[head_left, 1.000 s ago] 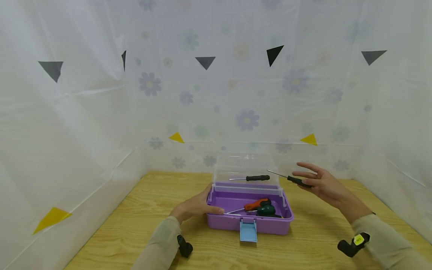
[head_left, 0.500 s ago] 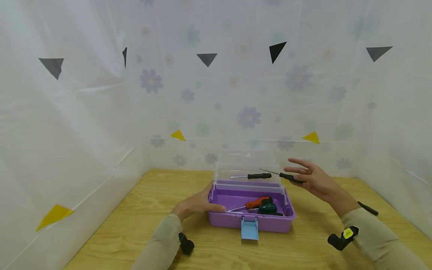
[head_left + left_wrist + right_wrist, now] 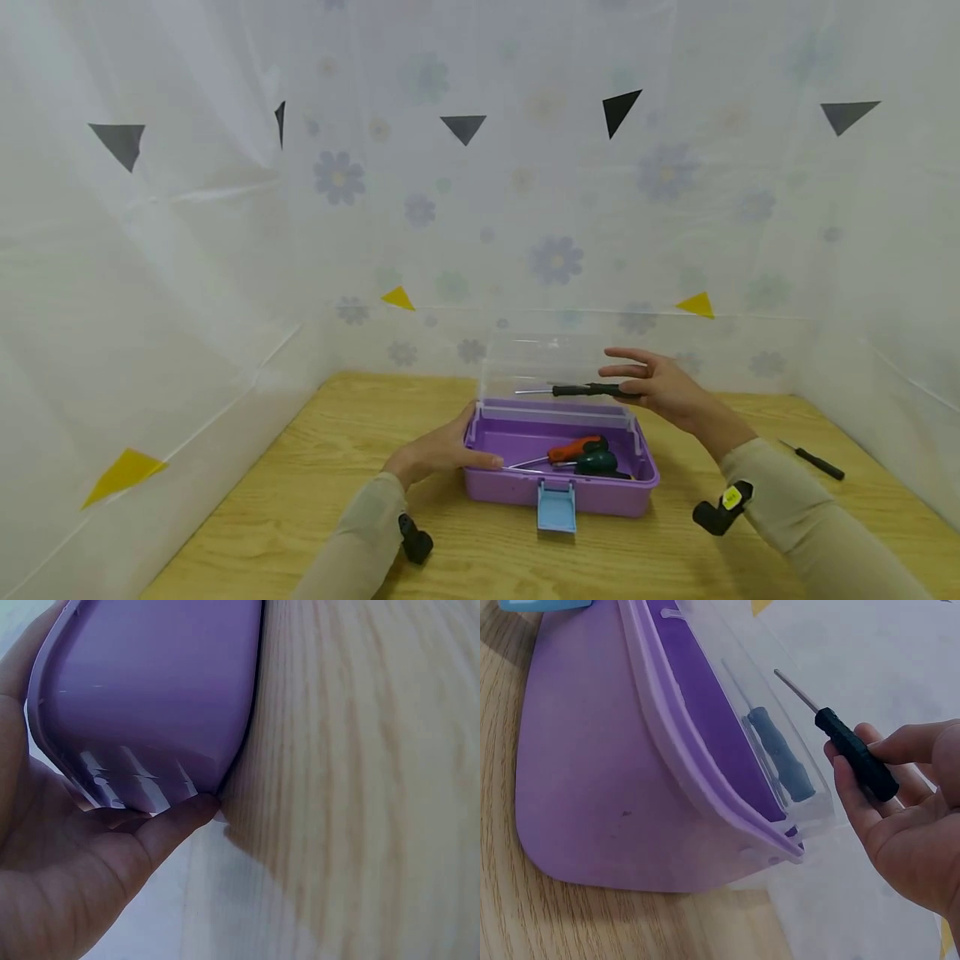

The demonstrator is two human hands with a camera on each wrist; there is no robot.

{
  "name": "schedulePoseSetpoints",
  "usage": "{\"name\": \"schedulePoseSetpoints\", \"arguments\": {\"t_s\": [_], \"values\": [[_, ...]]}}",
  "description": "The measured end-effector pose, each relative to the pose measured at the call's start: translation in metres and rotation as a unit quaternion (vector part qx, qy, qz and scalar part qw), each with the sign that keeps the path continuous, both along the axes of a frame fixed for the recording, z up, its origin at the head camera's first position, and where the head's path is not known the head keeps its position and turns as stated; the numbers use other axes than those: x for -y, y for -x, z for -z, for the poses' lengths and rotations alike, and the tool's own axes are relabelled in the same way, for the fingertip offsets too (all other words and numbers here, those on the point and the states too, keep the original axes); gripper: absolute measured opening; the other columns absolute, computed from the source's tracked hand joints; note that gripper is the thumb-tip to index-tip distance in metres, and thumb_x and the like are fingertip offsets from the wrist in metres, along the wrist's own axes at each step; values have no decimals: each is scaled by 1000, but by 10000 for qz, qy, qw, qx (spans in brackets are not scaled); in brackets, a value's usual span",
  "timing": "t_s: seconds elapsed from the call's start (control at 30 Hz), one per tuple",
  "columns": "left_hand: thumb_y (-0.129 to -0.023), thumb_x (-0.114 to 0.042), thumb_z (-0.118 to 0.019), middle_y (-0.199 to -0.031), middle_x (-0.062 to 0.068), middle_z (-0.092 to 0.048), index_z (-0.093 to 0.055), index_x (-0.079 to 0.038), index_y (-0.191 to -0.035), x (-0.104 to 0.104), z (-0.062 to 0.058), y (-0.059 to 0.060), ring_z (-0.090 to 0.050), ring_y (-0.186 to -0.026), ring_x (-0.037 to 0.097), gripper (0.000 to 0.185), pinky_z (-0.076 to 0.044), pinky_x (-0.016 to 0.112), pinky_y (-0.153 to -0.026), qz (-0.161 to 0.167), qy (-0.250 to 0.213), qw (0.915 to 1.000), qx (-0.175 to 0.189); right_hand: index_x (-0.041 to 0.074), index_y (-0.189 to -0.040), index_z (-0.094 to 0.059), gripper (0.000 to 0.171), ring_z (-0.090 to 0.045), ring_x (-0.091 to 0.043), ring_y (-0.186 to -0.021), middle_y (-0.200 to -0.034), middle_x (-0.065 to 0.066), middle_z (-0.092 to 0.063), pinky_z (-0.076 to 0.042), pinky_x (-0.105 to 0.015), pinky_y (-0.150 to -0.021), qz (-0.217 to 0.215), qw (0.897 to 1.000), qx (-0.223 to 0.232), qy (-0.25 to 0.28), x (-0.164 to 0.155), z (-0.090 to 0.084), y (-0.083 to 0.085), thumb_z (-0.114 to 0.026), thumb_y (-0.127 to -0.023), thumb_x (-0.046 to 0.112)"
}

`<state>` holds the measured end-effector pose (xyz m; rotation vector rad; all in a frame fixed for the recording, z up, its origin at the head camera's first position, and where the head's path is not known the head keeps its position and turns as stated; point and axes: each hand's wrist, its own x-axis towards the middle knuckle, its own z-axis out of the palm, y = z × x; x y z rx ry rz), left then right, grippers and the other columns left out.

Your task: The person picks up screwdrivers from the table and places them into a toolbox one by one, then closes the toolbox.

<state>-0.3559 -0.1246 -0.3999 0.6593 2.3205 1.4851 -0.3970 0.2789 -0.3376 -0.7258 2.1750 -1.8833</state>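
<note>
Beside the open clear lid [image 3: 543,358], the right hand [image 3: 667,396] pinches a black screwdriver [image 3: 859,754] (tip pointing leftward), and a slow, level approach should keep it from knocking the similar screwdriver [image 3: 570,390] there, while the left hand [image 3: 438,454] grips the purple box [image 3: 517,490] at its left end.

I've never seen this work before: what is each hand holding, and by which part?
Right hand: a screwdriver, pinched by its black handle. Left hand: the purple box, gripped at its left end.
</note>
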Motion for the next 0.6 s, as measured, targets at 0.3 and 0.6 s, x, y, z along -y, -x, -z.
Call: {"name": "schedulePoseSetpoints", "arguments": {"t_s": [0.3, 0.6], "values": [[-85, -40, -86, -167, 15, -23, 6, -22, -167, -3, -1, -1, -29, -149, 35, 125, -22, 57, -120, 33, -14, 10000, -29, 9, -160, -38, 60, -61, -29, -119, -147, -27, -52, -56, -40, -95, 195, 9987, -110, -467, 19, -4, 3, -52, -104, -7], [-85, -40, -86, -168, 16, -21, 7, -20, -167, -2, -1, -4, -27, -150, 37, 126, -21, 59, -120, 14, -37, 10000, 22, 4, -159, -37, 58, -62, -33, -118, -145, -28, -52, -52, -50, -100, 269, 9967, -228, -729, 29, 0, 6, -55, -105, -3]]}}
